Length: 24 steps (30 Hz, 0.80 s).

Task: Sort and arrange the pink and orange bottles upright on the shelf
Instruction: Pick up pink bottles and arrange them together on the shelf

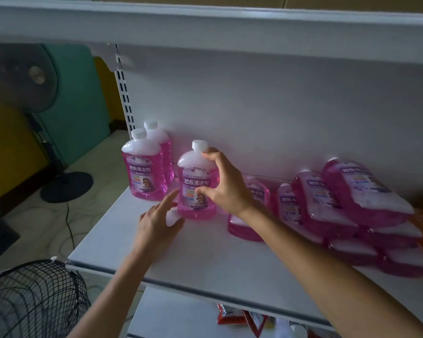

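Head view: I am monitoring the shelf [205, 259], where a pile of pink bottles [352, 198] is lying flat at right, awaiting sorting. Two upright bottles [144, 172] are standing back left, starting the row. The right hand [226, 189] is gripping a third bottle [195, 191] upright near them, fingers [210, 154] curling round it. The left hand [156, 223] is reaching open toward its base, probably to steady it.

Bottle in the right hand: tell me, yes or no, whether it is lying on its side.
No, the bottle is upright, cap on top, with the right hand gripping its side.
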Each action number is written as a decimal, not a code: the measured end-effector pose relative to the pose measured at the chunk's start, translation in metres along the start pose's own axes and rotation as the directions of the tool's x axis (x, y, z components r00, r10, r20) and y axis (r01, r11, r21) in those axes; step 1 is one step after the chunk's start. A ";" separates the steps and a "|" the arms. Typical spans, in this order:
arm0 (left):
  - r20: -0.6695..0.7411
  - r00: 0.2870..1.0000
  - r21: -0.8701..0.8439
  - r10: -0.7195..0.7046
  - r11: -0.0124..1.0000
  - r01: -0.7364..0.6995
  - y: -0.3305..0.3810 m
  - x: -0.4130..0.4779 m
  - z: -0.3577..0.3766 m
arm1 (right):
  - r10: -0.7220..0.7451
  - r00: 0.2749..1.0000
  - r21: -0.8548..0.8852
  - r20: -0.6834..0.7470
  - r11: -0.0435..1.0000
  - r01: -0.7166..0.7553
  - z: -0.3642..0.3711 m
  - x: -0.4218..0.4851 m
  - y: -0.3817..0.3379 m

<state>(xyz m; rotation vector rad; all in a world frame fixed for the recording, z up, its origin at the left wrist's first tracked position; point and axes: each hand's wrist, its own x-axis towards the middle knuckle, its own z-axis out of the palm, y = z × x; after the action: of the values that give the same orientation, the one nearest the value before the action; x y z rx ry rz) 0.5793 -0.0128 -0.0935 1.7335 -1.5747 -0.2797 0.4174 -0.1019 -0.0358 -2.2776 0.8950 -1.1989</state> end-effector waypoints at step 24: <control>0.099 0.995 0.256 0.029 0.965 -0.054 -0.007 0.001 0.000 | -0.146 0.973 -0.301 -0.176 0.950 0.088 0.047 0.052 0.029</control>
<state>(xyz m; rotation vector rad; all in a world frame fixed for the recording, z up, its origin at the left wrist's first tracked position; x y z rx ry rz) 0.5855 -0.0143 -0.0977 1.9052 -1.7789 -0.1405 0.4687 -0.1556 -0.0495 -2.5051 1.0846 -1.4484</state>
